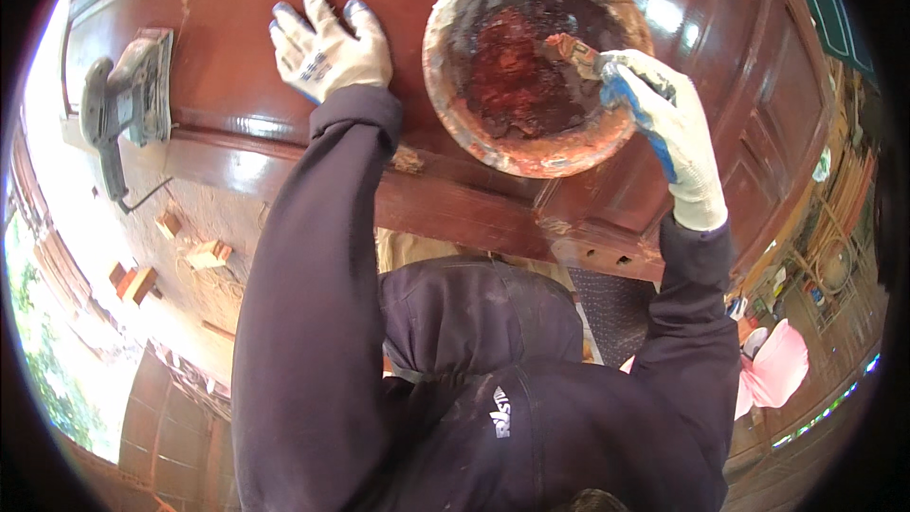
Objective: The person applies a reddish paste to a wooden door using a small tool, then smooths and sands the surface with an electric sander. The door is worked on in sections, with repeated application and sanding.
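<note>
My left hand (332, 52), in a white work glove with blue on it, lies flat with spread fingers on a glossy red-brown panelled wooden door (227, 19). To its right a round, paint-crusted tub (444, 109) rests on the door. Dark reddish-brown liquid (517, 66) covers the inside of the tub. My right hand (664, 104), gloved alike, is closed at the tub's right rim around what looks like a paintbrush (576, 55). Its reddish tip points left over the liquid; the handle is mostly hidden by the glove.
An electric sander (133, 100) with a cord stands at the door's left end. Small wood blocks (137, 283) lie on the ground below it. A dark patterned mat (611, 313) shows under the door's near edge. A pink item (775, 365) and clutter are at the right.
</note>
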Tool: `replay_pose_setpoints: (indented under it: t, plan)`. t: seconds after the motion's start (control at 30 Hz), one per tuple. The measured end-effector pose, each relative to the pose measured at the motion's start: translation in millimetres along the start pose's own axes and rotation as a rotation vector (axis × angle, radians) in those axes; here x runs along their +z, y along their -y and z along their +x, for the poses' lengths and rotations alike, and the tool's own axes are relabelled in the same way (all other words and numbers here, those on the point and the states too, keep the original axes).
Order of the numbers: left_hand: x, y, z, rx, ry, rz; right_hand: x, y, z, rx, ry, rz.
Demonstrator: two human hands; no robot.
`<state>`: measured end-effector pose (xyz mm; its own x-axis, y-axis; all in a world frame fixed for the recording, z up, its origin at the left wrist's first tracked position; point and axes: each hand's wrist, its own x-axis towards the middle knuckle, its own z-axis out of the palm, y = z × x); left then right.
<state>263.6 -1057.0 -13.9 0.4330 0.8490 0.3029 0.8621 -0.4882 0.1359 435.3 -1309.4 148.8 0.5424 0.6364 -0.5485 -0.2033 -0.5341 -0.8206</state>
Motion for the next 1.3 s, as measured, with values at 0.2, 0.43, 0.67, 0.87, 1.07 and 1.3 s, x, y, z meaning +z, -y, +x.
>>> replay_pose_setpoints:
  t: [0.2, 0.43, 0.67, 0.87, 1.07, 1.3]
  plan:
    - [2, 8, 2, 0.045, -0.038, 0.024, -16, -14, -29, 0.030, 0.007, 0.251]
    - [0, 4, 3, 0.076, 0.007, 0.056, -46, -42, -58, -0.251, -0.310, -0.027]
    - [-7, 5, 4, 0.046, 0.049, 0.069, -91, -74, -43, -0.536, -0.621, -0.834]
    - [-2, 7, 4, 0.050, 0.048, 0.060, -108, -92, 1, -0.685, -0.621, -1.049]
    - [2, 9, 4, 0.066, 0.041, 0.064, -123, -113, 57, -0.750, -0.608, -1.016]
    - [-2, 15, 4, 0.093, -0.001, 0.075, -130, -110, 84, -0.863, -0.473, -1.030]
